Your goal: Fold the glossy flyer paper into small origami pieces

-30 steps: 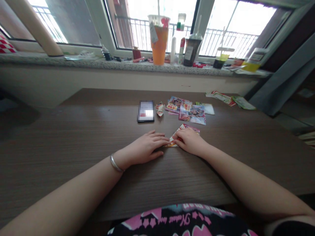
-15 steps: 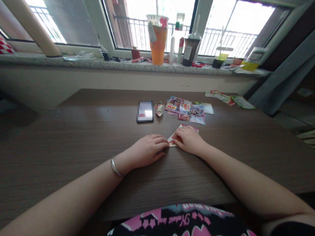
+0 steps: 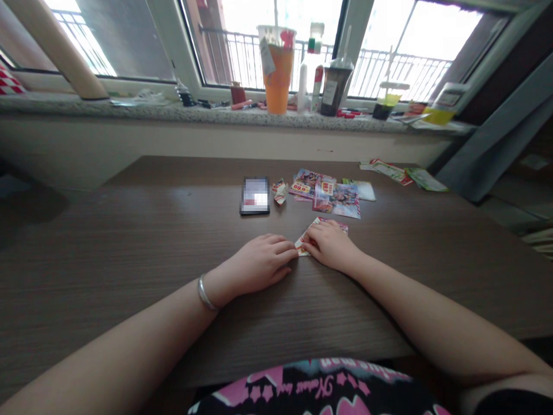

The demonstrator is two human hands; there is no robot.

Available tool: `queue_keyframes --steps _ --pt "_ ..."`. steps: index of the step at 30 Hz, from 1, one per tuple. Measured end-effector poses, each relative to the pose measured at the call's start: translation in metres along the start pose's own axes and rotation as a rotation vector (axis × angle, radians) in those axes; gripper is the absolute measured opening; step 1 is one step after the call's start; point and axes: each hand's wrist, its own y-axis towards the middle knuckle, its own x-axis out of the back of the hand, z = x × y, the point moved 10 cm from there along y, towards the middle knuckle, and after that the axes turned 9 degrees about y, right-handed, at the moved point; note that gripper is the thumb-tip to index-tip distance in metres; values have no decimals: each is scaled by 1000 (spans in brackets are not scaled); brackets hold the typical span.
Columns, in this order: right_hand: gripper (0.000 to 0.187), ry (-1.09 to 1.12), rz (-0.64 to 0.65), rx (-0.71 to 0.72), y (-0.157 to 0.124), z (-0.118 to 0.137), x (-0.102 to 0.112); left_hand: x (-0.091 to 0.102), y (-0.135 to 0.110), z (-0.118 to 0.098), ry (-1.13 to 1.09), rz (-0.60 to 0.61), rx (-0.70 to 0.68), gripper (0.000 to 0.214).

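A folded colour-printed paper sheet (image 3: 301, 248) lies on the desk between my hands, with a diagonal edge on its left. My right hand (image 3: 329, 243) covers most of it, its bent fingers and thumb holding the paper down against the desk. Part of the sheet shows beyond the knuckles. At the paper's left corner rest the fingertips of my left hand (image 3: 265, 262); its thumb is apart from the fingers, and the palm faces down. A silver bangle (image 3: 206, 294) circles my left wrist. The paper under my right palm is hidden.
Behind the hands lie a phone (image 3: 254, 196) with a blurred screen, a small folded paper piece (image 3: 280, 192) and overlapping printed flyers (image 3: 337, 199). More paper strips (image 3: 391, 172) lie at the back right. Cups, including a tall orange drink (image 3: 276, 80), line the stone windowsill (image 3: 147, 109).
Both hands and the folded paper have shifted very slightly; the left fingertips sit a touch further right. Everything else stays in place.
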Motion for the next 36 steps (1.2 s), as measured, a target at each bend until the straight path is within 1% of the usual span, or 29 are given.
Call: queue_keyframes --steps 5,13,16,23,28,33,36 --pt "19 -5 -15 -52 0 -4 0 1 1 3 -8 -3 -22 29" --pt "18 20 -24 -52 0 -6 -2 1 0 1 56 26 -13 26" --pt "18 22 -26 -53 0 -7 -1 3 -1 1 63 20 -8 24" --pt "19 23 -23 -45 -1 -10 -1 7 -2 3 44 25 -9 21" --pt "19 24 -15 -43 -2 -11 -2 10 -3 9 -23 19 5 22" --pt "18 38 -12 -51 -3 -12 -2 9 -5 11 -38 74 6 23" --pt "18 42 -9 -50 -3 -11 -2 10 -5 12 -49 83 14 25"
